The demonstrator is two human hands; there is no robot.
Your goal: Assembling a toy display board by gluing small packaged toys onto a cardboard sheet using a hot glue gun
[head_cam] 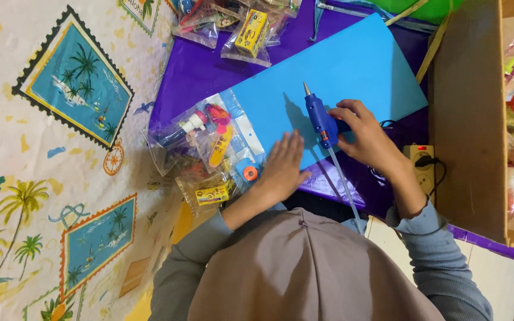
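A patterned mat with palm-tree stamps covers the floor beside a shiny purple sheet. On that sheet lies a smooth blue card, with a brown cardboard box to its right. The right hand has its fingers wrapped around a blue glue gun on the card. The left hand presses flat, fingers spread, beside clear toy packets.

right hand grips blue glue gun — left hand flat on blue sheet
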